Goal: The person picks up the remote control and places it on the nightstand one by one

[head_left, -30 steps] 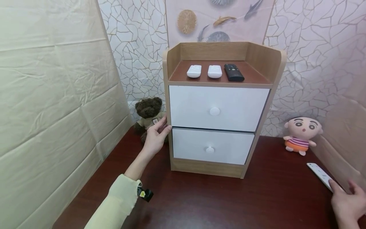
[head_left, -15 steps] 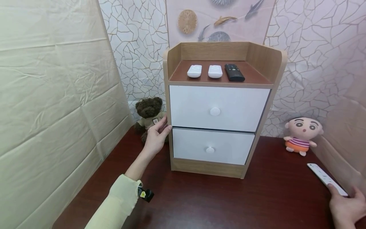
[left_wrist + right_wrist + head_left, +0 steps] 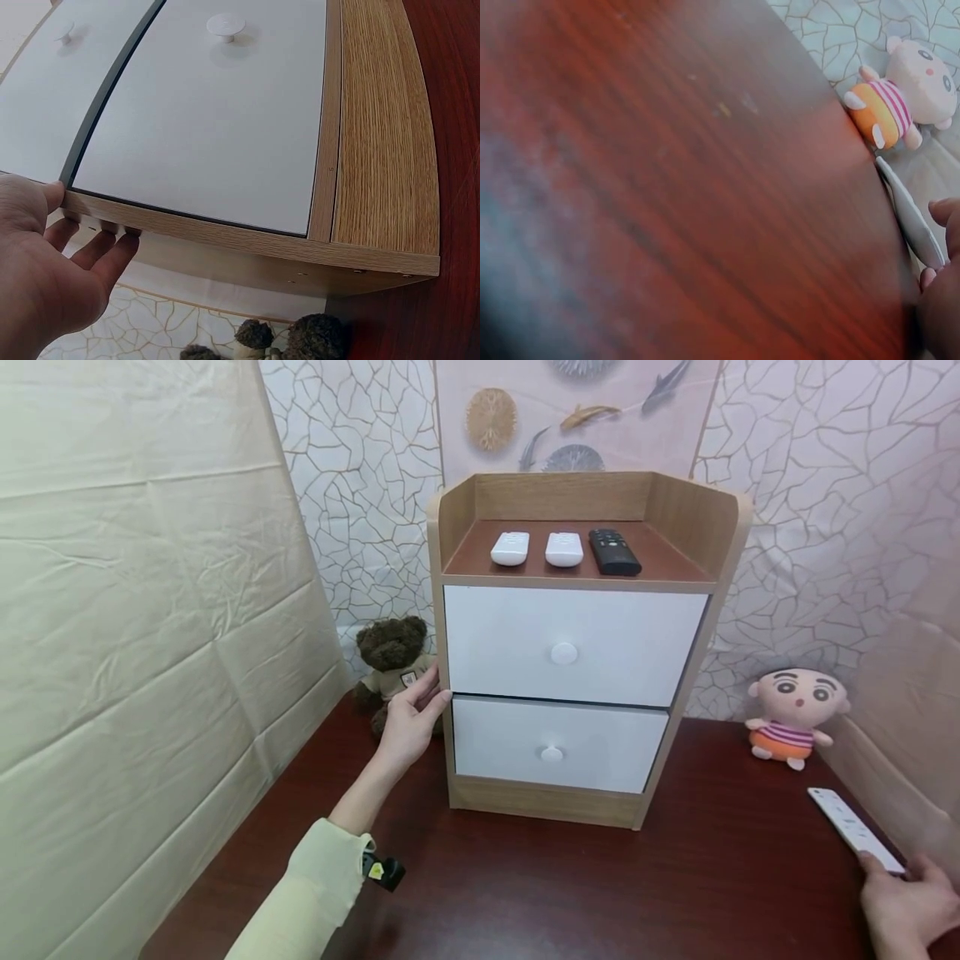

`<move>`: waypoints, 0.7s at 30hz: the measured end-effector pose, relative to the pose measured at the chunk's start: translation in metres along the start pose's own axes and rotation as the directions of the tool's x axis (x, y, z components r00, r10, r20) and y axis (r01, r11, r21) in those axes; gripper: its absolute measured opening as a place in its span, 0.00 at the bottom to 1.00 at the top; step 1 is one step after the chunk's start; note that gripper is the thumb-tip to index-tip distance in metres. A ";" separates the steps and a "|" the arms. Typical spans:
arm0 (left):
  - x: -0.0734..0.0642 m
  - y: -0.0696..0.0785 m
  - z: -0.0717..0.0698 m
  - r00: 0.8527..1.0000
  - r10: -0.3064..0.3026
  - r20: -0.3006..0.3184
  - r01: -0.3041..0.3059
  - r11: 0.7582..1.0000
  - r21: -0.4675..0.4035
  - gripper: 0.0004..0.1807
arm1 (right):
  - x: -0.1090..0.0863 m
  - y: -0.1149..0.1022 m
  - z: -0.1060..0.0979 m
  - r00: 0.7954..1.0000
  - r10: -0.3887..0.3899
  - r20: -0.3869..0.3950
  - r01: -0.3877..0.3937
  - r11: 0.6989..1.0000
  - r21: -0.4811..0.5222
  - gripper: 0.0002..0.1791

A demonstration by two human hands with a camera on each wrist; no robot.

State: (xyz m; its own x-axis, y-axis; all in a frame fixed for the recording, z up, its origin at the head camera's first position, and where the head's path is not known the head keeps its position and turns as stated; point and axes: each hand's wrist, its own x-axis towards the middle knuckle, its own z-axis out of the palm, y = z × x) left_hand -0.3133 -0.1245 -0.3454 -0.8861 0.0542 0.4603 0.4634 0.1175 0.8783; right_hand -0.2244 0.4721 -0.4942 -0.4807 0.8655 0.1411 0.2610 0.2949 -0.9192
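My left hand (image 3: 408,722) holds the left side edge of a wooden cabinet (image 3: 547,802) with two white drawers. Its thumb lies on the front edge, and the fingers bend against the outer side, as the left wrist view (image 3: 52,277) shows. Both drawers, the upper (image 3: 495,635) and lower (image 3: 495,739), are pushed in. At the far right, my right hand (image 3: 903,906) is at the near end of a long white remote control (image 3: 851,827). In the right wrist view, a gap shows between the remote (image 3: 911,214) and the upper finger (image 3: 939,212).
Two small white remotes (image 3: 510,550) and a black remote (image 3: 615,553) lie on the cabinet top. A brown teddy bear (image 3: 390,643) sits behind my left hand. A plush doll (image 3: 791,718) leans by the right wall, beyond the white remote. Cloth walls bound the table.
My right hand has shifted slightly back and its thumb and finger have drawn closer together, uncovering more of the white remote's near end. The left hand and cabinet have stayed put.
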 end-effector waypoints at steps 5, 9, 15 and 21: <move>0.001 -0.002 0.001 1.000 0.004 0.002 -0.004 1.000 0.001 0.30 | 0.002 0.002 -0.002 0.999 -0.018 0.041 0.018 1.000 -0.006 0.36; 0.001 -0.002 0.000 1.000 0.005 0.005 -0.005 1.000 0.003 0.30 | 0.002 0.002 -0.001 0.995 -0.037 0.092 0.040 0.999 -0.032 0.36; 0.001 0.000 0.000 1.000 -0.002 0.007 0.002 1.000 0.007 0.31 | 0.002 0.001 0.005 0.992 -0.062 0.106 0.073 0.991 -0.109 0.33; 0.000 0.001 0.000 1.000 -0.020 -0.002 0.020 1.000 0.004 0.31 | 0.000 0.000 0.007 0.988 -0.097 0.119 0.115 0.981 -0.155 0.32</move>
State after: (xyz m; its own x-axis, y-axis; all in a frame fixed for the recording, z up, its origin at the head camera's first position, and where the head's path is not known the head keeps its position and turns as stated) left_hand -0.3127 -0.1240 -0.3452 -0.8951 0.0503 0.4430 0.4458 0.1225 0.8867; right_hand -0.2299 0.4690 -0.4967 -0.5995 0.7787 0.1849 0.3308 0.4515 -0.8287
